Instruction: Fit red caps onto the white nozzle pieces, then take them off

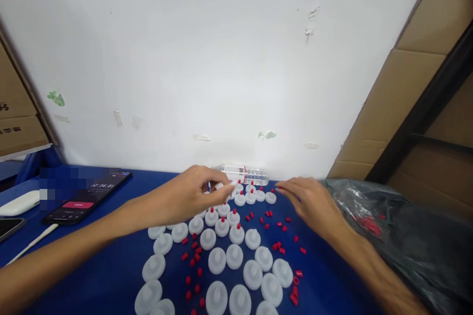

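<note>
My left hand (201, 188) is closed at the back of the table, with a small white edge of a cap (219, 186) showing between thumb and fingers. My right hand (305, 198) is to the right, fingertips pinched on a tiny red cap (280, 188). Between the hands stand round white caps with red tips on their nozzles, one being a white cap (271, 198). Nearer me are several bare white caps (217, 261) with plain nozzles. Loose red caps (280, 247) lie scattered on the blue tabletop (325, 275) in two groups.
A clear plastic bottle (254, 175) lies against the white wall (229, 59). At left are a phone (88, 197) with a lit timer and a white cable (33, 243). A dark plastic bag (417, 241) is at right, below cardboard (391, 103).
</note>
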